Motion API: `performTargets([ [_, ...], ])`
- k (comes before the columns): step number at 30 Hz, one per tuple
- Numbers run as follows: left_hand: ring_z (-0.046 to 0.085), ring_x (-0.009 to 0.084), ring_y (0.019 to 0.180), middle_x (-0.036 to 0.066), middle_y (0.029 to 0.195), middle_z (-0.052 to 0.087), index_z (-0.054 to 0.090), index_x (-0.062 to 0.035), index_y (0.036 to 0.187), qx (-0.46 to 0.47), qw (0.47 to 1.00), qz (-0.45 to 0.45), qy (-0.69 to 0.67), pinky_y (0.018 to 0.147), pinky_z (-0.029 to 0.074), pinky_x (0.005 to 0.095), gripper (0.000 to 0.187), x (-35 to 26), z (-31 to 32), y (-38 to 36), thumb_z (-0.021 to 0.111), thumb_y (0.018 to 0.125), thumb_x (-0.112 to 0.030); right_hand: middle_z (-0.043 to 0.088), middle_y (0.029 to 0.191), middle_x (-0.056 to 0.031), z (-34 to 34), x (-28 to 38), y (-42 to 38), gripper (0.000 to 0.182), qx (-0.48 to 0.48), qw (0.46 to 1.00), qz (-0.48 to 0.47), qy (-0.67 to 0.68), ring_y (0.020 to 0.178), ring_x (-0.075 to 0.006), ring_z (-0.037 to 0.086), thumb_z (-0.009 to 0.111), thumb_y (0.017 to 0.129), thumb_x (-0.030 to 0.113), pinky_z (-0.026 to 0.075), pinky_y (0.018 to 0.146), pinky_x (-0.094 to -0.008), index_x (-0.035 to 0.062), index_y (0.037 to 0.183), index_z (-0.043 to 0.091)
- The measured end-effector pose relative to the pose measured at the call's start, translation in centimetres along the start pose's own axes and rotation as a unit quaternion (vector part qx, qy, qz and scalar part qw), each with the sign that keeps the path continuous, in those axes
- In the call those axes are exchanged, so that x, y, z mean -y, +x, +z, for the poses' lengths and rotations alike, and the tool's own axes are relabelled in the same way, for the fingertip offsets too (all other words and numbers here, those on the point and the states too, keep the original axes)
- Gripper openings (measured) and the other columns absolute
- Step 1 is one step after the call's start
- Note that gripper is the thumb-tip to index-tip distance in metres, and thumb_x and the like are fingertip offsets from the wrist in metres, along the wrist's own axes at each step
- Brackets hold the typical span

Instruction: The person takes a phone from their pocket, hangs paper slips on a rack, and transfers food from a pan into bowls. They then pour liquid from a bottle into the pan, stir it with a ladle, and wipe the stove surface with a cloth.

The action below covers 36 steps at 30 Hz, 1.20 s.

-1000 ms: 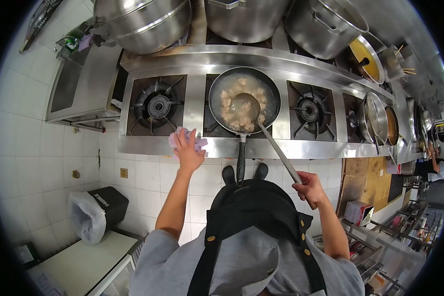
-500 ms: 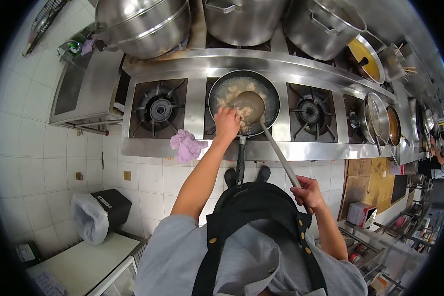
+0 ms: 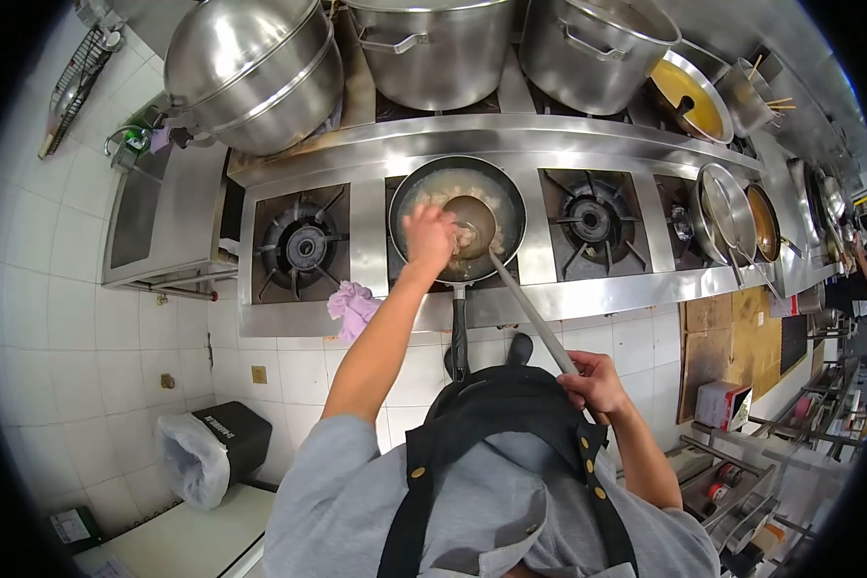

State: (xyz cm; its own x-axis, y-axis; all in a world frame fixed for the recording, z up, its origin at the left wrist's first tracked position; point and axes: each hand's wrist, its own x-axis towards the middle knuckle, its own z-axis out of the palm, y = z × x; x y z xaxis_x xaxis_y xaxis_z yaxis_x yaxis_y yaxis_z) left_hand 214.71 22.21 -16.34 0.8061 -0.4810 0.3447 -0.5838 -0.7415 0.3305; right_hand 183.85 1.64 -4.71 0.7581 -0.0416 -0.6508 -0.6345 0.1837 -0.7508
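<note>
A black pan (image 3: 513,197) with cloudy liquid and pale pieces (image 3: 431,197) in it rests on the middle burner. My left hand (image 3: 430,236) is over the pan's left part, beside the ladle bowl; its fingers are blurred, and whether they hold anything is unclear. My right hand (image 3: 593,382) is wrapped round the long handle of the ladle (image 3: 535,313). The ladle's bowl lies in the pan with some pale pieces in it. The pan's handle (image 3: 459,332) points toward my body, untouched.
A pink cloth (image 3: 354,308) lies on the stove's front edge. Bare burners (image 3: 305,247) (image 3: 591,220) flank the pan. Large steel pots (image 3: 433,58) stand behind. Bowls with strainers (image 3: 727,214) are at the right; a lined bin (image 3: 195,459) is on the floor at the left.
The view has shifted slightly. My left hand has moved a little up and left from the ladle bowl, its fingers now smeared. My right hand still holds the ladle.
</note>
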Motion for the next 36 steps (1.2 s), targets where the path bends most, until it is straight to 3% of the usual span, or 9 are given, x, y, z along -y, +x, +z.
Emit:
performTargets([
  [3, 0.055, 0.0278, 0.084, 0.006, 0.081, 0.061, 0.071, -0.0105, 0.09, -0.183, 0.973, -0.084, -0.109, 0.075, 0.044, 0.0398, 0.021, 4.0, -5.0, -3.4, 0.075, 0.069, -0.01, 0.058, 0.066, -0.0045, 0.1, -0.8, 0.6, 0.042, -0.016, 0.996, -0.019, -0.086, 0.045, -0.0104, 0.049, 0.065, 0.082, 0.001, 0.04, 0.041, -0.0268, -0.0044, 0.122, 0.056],
  [5, 0.054, 0.0281, 0.08, 0.007, 0.079, 0.061, 0.07, -0.0073, 0.089, -0.178, 0.969, -0.145, -0.087, 0.073, 0.045, 0.0394, 0.023, 5.5, -7.6, -7.2, 0.076, 0.066, -0.008, 0.06, 0.067, -0.0071, 0.0, -1.3, 1.3, 0.042, -0.042, 0.984, -0.039, -0.167, 0.047, -0.014, 0.053, 0.066, 0.081, 0.003, 0.044, 0.044, -0.0291, -0.0027, 0.121, 0.057],
  [7, 0.055, 0.0241, 0.074, 0.008, 0.075, 0.06, 0.069, -0.0056, 0.093, -0.122, 0.964, -0.202, -0.124, 0.07, 0.046, 0.0372, 0.024, 5.4, -9.8, -11.9, 0.073, 0.07, -0.004, 0.065, 0.072, -0.014, -0.3, -1.4, 1.8, 0.043, -0.079, 0.906, -0.201, -0.363, 0.057, -0.0233, 0.062, 0.069, 0.078, 0.008, 0.05, 0.056, -0.0332, -0.001, 0.119, 0.057],
  [11, 0.051, 0.0106, 0.06, 0.003, 0.065, 0.056, 0.068, -0.003, 0.101, 0.098, 0.917, -0.262, -0.284, 0.059, 0.045, 0.0263, 0.027, 2.6, -11.0, -21.9, 0.076, 0.076, -0.009, 0.066, 0.077, -0.0196, 0.5, -0.9, 2.4, 0.045, -0.078, 0.901, -0.165, -0.393, 0.066, -0.0302, 0.065, 0.07, 0.076, 0.01, 0.052, 0.066, -0.0359, -0.0019, 0.118, 0.057],
  [14, 0.051, 0.0077, 0.061, 0.0, 0.065, 0.057, 0.067, -0.0043, 0.104, 0.248, 0.863, -0.308, -0.316, 0.06, 0.046, 0.0256, 0.03, 0.6, -9.9, -28.3, 0.077, 0.077, -0.011, 0.065, 0.075, -0.0156, 1.6, -2.0, 3.5, 0.041, -0.077, 0.914, -0.192, -0.348, 0.059, -0.0242, 0.063, 0.068, 0.078, 0.009, 0.051, 0.058, -0.0334, -0.0018, 0.116, 0.058],
  [16, 0.053, 0.0103, 0.058, 0.003, 0.063, 0.059, 0.068, -0.0055, 0.106, 0.288, 0.863, -0.288, -0.298, 0.06, 0.047, 0.027, 0.032, 0.3, -8.7, -32.2, 0.077, 0.077, -0.016, 0.061, 0.069, -0.0083, 3.0, -0.7, 3.9, 0.033, -0.04, 0.98, -0.047, -0.191, 0.052, -0.016, 0.057, 0.065, 0.083, 0.007, 0.046, 0.048, -0.0305, -0.0016, 0.113, 0.058],
  [19, 0.061, 0.0191, 0.067, 0.009, 0.071, 0.063, 0.066, -0.0058, 0.108, 0.352, 0.814, -0.377, -0.266, 0.067, 0.05, 0.0316, 0.036, -0.2, -8.4, -34.0, 0.077, 0.076, -0.016, 0.054, 0.065, -0.0016, 3.5, 0.0, 4.7, 0.026, 0.037, 0.997, 0.004, -0.066, 0.048, -0.0089, 0.049, 0.061, 0.086, 0.004, 0.04, 0.041, -0.0262, -0.0003, 0.112, 0.057],
  [24, 0.061, 0.0179, 0.07, 0.007, 0.073, 0.064, 0.067, -0.0066, 0.109, 0.262, 0.784, -0.454, -0.333, 0.069, 0.05, 0.0311, 0.037, 1.8, -5.9, -37.9, 0.077, 0.076, -0.02, 0.05, 0.065, -0.0002, 3.8, 0.2, 5.5, 0.025, 0.077, 0.996, 0.035, 0.001, 0.046, -0.0081, 0.044, 0.06, 0.087, 0.002, 0.038, 0.04, -0.0255, 0.0002, 0.112, 0.056],
  [36, 0.062, 0.0167, 0.076, 0.008, 0.081, 0.066, 0.066, -0.0071, 0.109, 0.333, 0.731, -0.527, -0.279, 0.072, 0.051, 0.0301, 0.04, 3.3, -2.6, -45.7, 0.079, 0.075, -0.025, 0.051, 0.064, -0.0003, 2.4, -2.4, 4.4, 0.041, 0.088, 0.996, 0.009, -0.033, 0.045, -0.0084, 0.044, 0.061, 0.086, -0.002, 0.038, 0.04, -0.0259, -0.0015, 0.126, 0.052],
])
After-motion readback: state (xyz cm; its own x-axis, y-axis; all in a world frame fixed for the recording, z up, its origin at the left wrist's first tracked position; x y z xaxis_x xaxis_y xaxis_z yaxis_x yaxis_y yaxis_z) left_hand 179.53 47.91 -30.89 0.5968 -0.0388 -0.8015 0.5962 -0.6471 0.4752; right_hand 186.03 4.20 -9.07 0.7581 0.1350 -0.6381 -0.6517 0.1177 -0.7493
